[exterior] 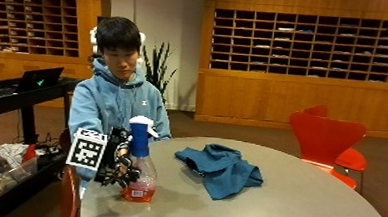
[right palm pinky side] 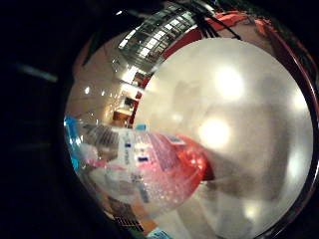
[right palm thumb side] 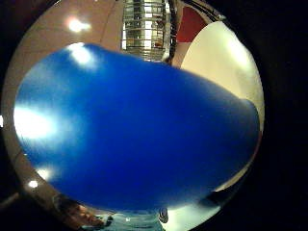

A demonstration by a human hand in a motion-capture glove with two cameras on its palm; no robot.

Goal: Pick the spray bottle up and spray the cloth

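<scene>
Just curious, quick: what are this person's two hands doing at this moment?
Right hand: gloved fingers curled round the spray bottle, which stands on the table.
Left hand: not visible, cannot be told.

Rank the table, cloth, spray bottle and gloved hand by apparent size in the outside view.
1. table
2. cloth
3. spray bottle and right hand look alike; unranked.

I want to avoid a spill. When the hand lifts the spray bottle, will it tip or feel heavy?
The spray bottle is probably light: red liquid fills only its base. That low weight likely resists tipping, though the tall blue neck could sway. The gloved right hand grips it near the neck, which should help.
</scene>
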